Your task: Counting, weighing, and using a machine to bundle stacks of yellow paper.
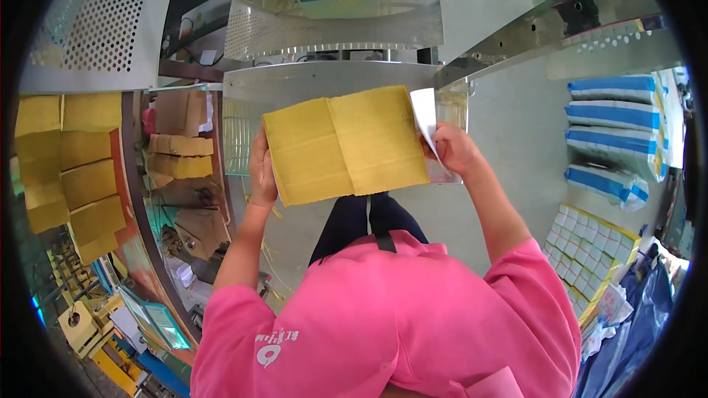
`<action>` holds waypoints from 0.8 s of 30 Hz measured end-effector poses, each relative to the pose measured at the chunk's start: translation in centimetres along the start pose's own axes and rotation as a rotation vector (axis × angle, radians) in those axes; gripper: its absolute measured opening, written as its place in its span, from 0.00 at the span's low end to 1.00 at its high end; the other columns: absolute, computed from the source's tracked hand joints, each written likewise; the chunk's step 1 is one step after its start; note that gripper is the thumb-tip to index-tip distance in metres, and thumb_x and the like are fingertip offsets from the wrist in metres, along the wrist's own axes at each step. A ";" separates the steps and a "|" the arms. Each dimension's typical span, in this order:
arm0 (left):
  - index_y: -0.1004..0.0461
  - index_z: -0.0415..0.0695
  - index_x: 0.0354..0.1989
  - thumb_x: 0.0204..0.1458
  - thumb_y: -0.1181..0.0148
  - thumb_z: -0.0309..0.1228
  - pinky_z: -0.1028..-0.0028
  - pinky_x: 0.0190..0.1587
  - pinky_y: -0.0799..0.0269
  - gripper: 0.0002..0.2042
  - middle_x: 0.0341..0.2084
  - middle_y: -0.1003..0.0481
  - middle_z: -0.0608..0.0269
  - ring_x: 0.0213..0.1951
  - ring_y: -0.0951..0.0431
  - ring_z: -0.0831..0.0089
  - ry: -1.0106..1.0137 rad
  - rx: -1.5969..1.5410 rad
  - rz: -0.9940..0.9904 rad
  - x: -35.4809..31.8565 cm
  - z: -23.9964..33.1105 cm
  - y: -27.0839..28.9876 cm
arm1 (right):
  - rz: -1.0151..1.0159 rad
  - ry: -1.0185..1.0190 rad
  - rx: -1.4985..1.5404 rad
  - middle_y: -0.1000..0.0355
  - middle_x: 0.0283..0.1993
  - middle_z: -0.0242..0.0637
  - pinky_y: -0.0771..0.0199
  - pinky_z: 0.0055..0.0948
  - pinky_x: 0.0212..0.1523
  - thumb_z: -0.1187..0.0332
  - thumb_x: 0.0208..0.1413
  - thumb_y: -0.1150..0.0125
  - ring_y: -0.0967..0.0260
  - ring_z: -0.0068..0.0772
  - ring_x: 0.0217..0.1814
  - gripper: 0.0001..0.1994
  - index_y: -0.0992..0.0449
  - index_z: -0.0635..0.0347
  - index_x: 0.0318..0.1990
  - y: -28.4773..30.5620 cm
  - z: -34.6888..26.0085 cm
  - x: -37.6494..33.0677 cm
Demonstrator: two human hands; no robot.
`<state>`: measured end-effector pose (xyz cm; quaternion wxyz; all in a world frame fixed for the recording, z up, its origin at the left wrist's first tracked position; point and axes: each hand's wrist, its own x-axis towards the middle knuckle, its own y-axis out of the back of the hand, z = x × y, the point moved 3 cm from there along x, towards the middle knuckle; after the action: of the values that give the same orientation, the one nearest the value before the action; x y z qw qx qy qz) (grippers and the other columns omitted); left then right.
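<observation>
A yellow-brown sheet of kraft paper (345,146), with a crease down its middle, is held up in front of my body. My left hand (263,167) is closed on its left edge, the fingers partly hidden behind the sheet. At the right edge my right hand (451,149) pinches a white sheet of paper (425,116), which sticks out from behind the kraft paper and bends upward. Whether the right fingers also grip the kraft paper is hard to make out. What lies behind the kraft sheet is hidden.
Ahead stands a metal machine with a steel surface (295,82) and a clear cover (332,18). Stacked kraft sheets (92,166) lie on the left, beside a shelf with cardboard (181,146). On the right are blue-and-white packs (612,114) and a tray of small white boxes (590,250).
</observation>
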<state>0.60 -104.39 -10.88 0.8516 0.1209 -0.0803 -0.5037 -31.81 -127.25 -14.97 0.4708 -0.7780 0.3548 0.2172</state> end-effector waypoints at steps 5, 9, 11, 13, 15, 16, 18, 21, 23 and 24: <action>0.49 0.33 0.67 0.66 0.70 0.38 0.70 0.63 0.44 0.25 0.64 0.42 0.52 0.63 0.40 0.63 0.102 0.065 0.014 -0.5 1.7 0.3 | 0.159 0.090 -0.184 0.29 0.38 0.40 0.26 0.31 0.40 0.78 0.44 0.54 0.28 0.34 0.39 0.18 0.31 0.71 0.46 -2.3 0.5 -0.2; 0.47 0.34 0.66 0.66 0.69 0.40 0.70 0.63 0.45 0.26 0.62 0.40 0.52 0.62 0.39 0.64 0.121 0.023 -0.018 -0.5 1.7 0.6 | 0.339 0.385 -0.363 0.28 0.43 0.40 0.30 0.27 0.46 0.80 0.46 0.55 0.29 0.32 0.45 0.23 0.31 0.67 0.54 -4.6 1.4 -0.8; 0.46 0.34 0.65 0.66 0.68 0.41 0.70 0.63 0.45 0.26 0.61 0.39 0.53 0.62 0.39 0.64 0.139 -0.007 -0.028 -0.3 1.6 0.7 | 0.378 0.434 -0.395 0.27 0.47 0.41 0.31 0.28 0.50 0.80 0.47 0.56 0.29 0.33 0.49 0.24 0.30 0.63 0.55 -5.1 1.9 -0.9; 0.45 0.34 0.64 0.66 0.67 0.42 0.70 0.63 0.46 0.26 0.60 0.38 0.53 0.61 0.38 0.64 0.151 -0.038 -0.041 -0.1 1.5 0.8 | 0.489 0.571 -0.604 0.27 0.49 0.40 0.32 0.30 0.53 0.80 0.47 0.54 0.29 0.36 0.51 0.24 0.28 0.57 0.54 -5.2 1.9 -0.8; 0.44 0.34 0.64 0.66 0.67 0.43 0.69 0.63 0.46 0.27 0.59 0.37 0.53 0.61 0.38 0.65 0.166 -0.065 -0.055 -0.1 1.4 0.7 | 0.526 0.617 -0.718 0.27 0.50 0.41 0.32 0.30 0.54 0.79 0.47 0.54 0.29 0.38 0.52 0.23 0.27 0.55 0.53 -5.5 1.9 -1.1; 0.43 0.34 0.64 0.65 0.66 0.44 0.69 0.63 0.46 0.27 0.59 0.36 0.54 0.61 0.38 0.65 0.174 -0.077 -0.061 -0.1 1.4 0.8 | 0.552 0.659 -0.835 0.27 0.50 0.41 0.32 0.30 0.54 0.78 0.48 0.53 0.30 0.41 0.53 0.22 0.26 0.53 0.52 -5.8 1.9 -1.4; 0.42 0.34 0.63 0.65 0.66 0.44 0.69 0.62 0.46 0.27 0.58 0.36 0.54 0.60 0.38 0.65 0.184 -0.089 -0.074 -0.2 1.4 0.8 | 0.550 0.702 -0.911 0.28 0.51 0.42 0.32 0.31 0.55 0.77 0.48 0.52 0.31 0.43 0.54 0.21 0.25 0.53 0.51 -5.8 1.9 -1.3; 0.40 0.35 0.62 0.65 0.65 0.45 0.70 0.60 0.43 0.27 0.55 0.34 0.56 0.57 0.35 0.68 0.266 -0.178 -0.066 -0.4 1.0 0.9 | 0.535 0.739 -0.998 0.27 0.49 0.43 0.31 0.31 0.53 0.76 0.50 0.52 0.30 0.42 0.53 0.19 0.23 0.54 0.49 -5.7 1.3 -1.4; 0.40 0.36 0.61 0.64 0.63 0.46 0.71 0.57 0.40 0.26 0.54 0.33 0.57 0.55 0.33 0.69 0.258 -0.201 -0.061 -0.4 0.7 1.0 | 0.526 0.737 -1.006 0.25 0.47 0.42 0.30 0.30 0.51 0.75 0.50 0.51 0.28 0.39 0.51 0.17 0.22 0.54 0.47 -6.0 0.6 -1.4; 0.40 0.36 0.61 0.64 0.63 0.46 0.71 0.57 0.40 0.26 0.54 0.33 0.57 0.55 0.33 0.69 0.258 -0.201 -0.062 -0.3 1.1 1.0 | 0.483 0.601 -0.890 0.24 0.44 0.42 0.29 0.29 0.49 0.73 0.51 0.50 0.27 0.36 0.48 0.16 0.22 0.55 0.47 -6.0 0.7 -1.2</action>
<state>0.97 -103.78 -9.56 0.8467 0.1012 0.0840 -0.5155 -28.06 -124.39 -11.04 -0.0852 -0.8253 0.5145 0.2165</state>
